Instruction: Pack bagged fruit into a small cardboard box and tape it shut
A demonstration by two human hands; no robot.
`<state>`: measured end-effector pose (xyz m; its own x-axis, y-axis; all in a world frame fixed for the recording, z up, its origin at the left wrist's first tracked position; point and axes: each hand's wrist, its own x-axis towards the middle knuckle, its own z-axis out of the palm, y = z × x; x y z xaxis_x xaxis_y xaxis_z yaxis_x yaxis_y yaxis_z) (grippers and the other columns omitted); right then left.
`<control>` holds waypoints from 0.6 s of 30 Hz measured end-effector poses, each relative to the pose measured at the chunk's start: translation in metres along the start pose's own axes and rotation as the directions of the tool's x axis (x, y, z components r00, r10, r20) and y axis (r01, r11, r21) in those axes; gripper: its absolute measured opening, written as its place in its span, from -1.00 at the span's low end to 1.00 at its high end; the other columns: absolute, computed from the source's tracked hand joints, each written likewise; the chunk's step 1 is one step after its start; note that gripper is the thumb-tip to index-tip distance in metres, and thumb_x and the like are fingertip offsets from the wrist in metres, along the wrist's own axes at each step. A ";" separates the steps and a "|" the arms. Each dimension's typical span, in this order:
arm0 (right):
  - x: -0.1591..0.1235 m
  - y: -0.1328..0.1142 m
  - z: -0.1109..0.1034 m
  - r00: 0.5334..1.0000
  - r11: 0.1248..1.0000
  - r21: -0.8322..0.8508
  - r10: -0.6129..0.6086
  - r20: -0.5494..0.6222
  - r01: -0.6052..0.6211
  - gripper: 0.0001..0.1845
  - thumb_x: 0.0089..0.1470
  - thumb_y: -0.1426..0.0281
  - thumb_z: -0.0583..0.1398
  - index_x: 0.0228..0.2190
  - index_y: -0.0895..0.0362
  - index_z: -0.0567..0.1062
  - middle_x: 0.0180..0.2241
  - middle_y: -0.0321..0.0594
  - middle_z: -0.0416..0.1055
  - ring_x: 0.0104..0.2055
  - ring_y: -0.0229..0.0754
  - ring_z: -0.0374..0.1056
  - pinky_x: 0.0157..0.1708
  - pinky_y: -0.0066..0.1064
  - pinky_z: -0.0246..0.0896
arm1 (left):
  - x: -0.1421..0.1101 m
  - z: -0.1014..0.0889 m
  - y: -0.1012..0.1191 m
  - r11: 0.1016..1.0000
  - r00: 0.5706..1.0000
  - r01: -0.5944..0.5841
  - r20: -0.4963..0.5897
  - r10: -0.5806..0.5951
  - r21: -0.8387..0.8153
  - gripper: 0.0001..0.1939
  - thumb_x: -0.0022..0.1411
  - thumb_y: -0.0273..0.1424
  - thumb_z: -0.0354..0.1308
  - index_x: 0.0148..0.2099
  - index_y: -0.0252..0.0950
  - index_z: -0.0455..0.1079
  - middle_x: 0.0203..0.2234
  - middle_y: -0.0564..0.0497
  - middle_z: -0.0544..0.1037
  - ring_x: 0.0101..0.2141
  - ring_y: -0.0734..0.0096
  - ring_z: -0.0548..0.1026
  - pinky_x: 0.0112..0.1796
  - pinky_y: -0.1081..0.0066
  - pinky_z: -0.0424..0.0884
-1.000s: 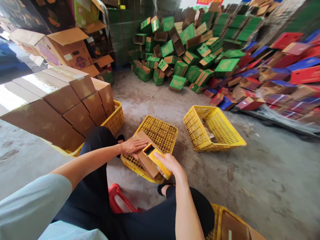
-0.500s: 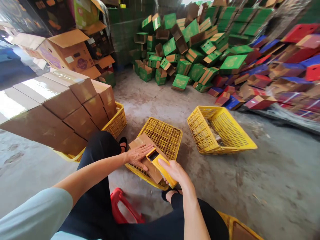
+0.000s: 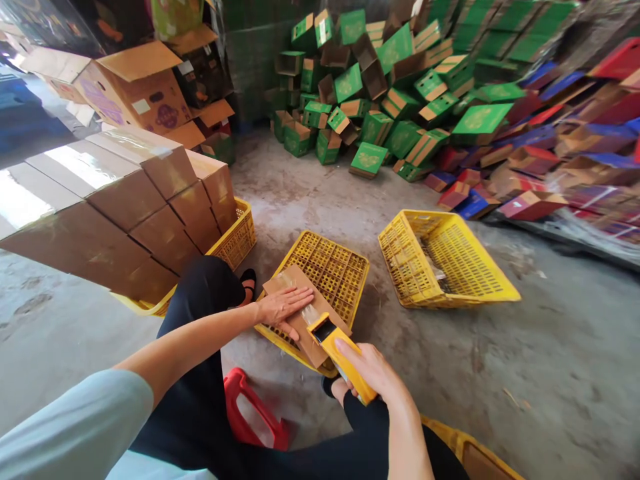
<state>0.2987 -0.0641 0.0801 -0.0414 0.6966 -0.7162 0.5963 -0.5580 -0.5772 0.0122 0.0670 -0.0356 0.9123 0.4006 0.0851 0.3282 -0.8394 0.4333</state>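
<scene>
A flat brown cardboard box point(image 3: 313, 347) lies across an upturned yellow crate point(image 3: 345, 270) in front of me. Pressing on its top is my left hand point(image 3: 285, 308), fingers stretched out and flat. My right hand point(image 3: 367, 367) is wrapped round a yellow tape dispenser point(image 3: 345, 350), whose head is over the box's right part. A strip of clear tape point(image 3: 311, 313) shows on the cardboard between my left hand and the dispenser.
Brown boxes point(image 3: 120, 207) fill a yellow crate point(image 3: 237, 233) on the left. Another yellow crate point(image 3: 445, 267) sits tilted on the right. A red plastic stool point(image 3: 255, 413) is between my legs. Green boxes point(image 3: 370, 160) and red and blue boxes point(image 3: 533, 203) lie heaped behind.
My right hand has drawn the dispenser right and toward me, and tape now shows behind it. My left hand stays flat on the box.
</scene>
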 end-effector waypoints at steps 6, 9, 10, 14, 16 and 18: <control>-0.004 -0.002 0.004 0.999 0.997 0.059 -0.042 -0.031 0.044 -0.45 0.26 -0.05 0.09 -0.48 0.13 0.48 -0.61 -0.11 0.49 -0.58 -0.13 0.48 -0.63 -0.44 0.34 | -0.001 0.000 0.002 0.997 1.000 -0.018 0.012 0.017 0.071 0.22 0.25 0.31 0.03 0.55 -0.46 -0.31 0.47 -0.41 -0.13 0.46 -0.09 -0.09 0.40 0.01 -0.19; -0.006 -0.002 0.005 0.999 0.996 0.082 -0.038 -0.004 0.039 -0.44 0.27 -0.06 0.07 -0.48 0.13 0.48 -0.63 -0.13 0.48 -0.59 -0.13 0.48 -0.61 -0.42 0.38 | -0.002 0.003 0.006 0.993 1.000 -0.018 0.002 0.018 0.113 0.20 0.27 0.31 0.00 0.54 -0.48 -0.32 0.46 -0.44 -0.13 0.45 -0.11 -0.09 0.39 -0.01 -0.17; -0.006 -0.002 0.005 0.999 0.996 0.079 -0.033 -0.007 0.034 -0.43 0.27 -0.06 0.07 -0.47 0.13 0.48 -0.63 -0.12 0.49 -0.59 -0.12 0.49 -0.61 -0.41 0.39 | -0.003 0.005 0.008 0.992 1.000 -0.012 -0.007 0.013 0.126 0.21 0.26 0.32 -0.01 0.54 -0.48 -0.32 0.46 -0.45 -0.14 0.45 -0.13 -0.09 0.39 -0.02 -0.16; -0.009 0.000 0.004 0.999 0.999 0.031 -0.016 -0.038 0.017 -0.43 0.27 -0.06 0.09 -0.45 0.16 0.50 -0.59 -0.05 0.52 -0.57 -0.09 0.50 -0.62 -0.41 0.40 | 0.000 0.010 0.019 0.987 1.000 -0.011 -0.024 0.015 0.158 0.25 0.24 0.33 0.00 0.54 -0.51 -0.37 0.46 -0.49 -0.21 0.45 -0.21 -0.16 0.39 -0.08 -0.17; -0.010 0.001 0.004 0.999 1.000 0.005 -0.008 -0.037 0.008 -0.43 0.27 -0.06 0.10 -0.46 0.16 0.50 -0.58 -0.04 0.53 -0.57 -0.10 0.51 -0.61 -0.42 0.41 | 0.005 0.012 0.025 0.985 0.996 -0.084 0.004 0.084 0.150 0.24 0.26 0.31 0.00 0.54 -0.50 -0.39 0.46 -0.47 -0.21 0.45 -0.18 -0.16 0.39 -0.08 -0.17; -0.011 0.002 0.005 0.999 1.000 -0.005 -0.013 -0.032 0.013 -0.42 0.28 -0.06 0.09 -0.47 0.16 0.51 -0.58 -0.04 0.53 -0.57 -0.11 0.51 -0.60 -0.44 0.41 | 0.012 0.014 0.031 0.974 0.983 -0.182 0.035 0.179 0.131 0.22 0.27 0.29 0.02 0.54 -0.49 -0.39 0.47 -0.45 -0.19 0.46 -0.15 -0.15 0.39 -0.06 -0.15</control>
<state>0.2967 -0.0750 0.0847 -0.0233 0.7179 -0.6958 0.5997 -0.5468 -0.5843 0.0369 0.0405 -0.0335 0.9643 0.2307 0.1298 0.1857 -0.9391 0.2892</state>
